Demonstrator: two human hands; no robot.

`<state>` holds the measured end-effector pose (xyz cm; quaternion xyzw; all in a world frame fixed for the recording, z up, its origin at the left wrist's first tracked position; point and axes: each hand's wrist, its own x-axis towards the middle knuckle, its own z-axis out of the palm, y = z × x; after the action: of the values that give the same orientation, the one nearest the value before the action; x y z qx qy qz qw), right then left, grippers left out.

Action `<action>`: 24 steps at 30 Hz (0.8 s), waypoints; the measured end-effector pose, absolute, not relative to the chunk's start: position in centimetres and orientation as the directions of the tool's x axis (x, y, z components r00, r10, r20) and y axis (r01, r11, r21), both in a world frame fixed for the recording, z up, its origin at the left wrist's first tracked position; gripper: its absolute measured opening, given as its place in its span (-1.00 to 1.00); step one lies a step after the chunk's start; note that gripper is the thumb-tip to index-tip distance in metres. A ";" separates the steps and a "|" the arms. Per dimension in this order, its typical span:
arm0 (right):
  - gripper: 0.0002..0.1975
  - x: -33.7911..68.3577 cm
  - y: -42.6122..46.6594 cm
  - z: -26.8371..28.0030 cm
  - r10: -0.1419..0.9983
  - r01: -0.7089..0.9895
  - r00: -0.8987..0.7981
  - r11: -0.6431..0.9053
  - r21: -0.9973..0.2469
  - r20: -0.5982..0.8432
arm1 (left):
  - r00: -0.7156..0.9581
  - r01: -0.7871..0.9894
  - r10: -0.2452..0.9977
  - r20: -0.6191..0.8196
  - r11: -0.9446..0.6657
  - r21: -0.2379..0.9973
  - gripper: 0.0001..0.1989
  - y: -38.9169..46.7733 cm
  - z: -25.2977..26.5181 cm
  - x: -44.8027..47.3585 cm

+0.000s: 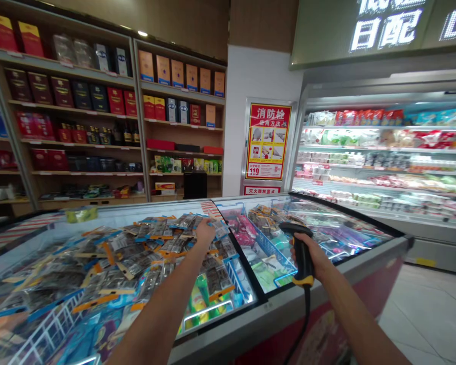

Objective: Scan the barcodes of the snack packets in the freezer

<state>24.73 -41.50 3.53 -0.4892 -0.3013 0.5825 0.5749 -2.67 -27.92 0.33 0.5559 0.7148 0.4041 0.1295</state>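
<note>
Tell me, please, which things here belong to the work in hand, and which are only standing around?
In use:
scanner, in the right hand
packets, by the left hand

Only around:
wall poster
shelf boxes
fridge

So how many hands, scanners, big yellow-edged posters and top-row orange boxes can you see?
Left hand and right hand: 2
Scanner: 1
Big yellow-edged poster: 1
Top-row orange boxes: 6
Total: 10

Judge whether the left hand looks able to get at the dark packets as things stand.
Probably yes: the left hand is right at the dark packets, with nothing visible between; the right hand holds the scanner to one side.
</note>
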 end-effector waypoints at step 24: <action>-0.80 32.4 -40.1 1.9 0.919 -0.414 0.327 -0.071 -0.907 -0.221 | 0.429 0.802 0.859 0.280 -0.505 0.320 -0.58 -24.4 -2.9 16.2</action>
<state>32.44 -40.12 1.87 -0.5099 -0.2475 0.5247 0.6352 16.24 -24.40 -2.86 0.8426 0.4927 0.2063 0.0691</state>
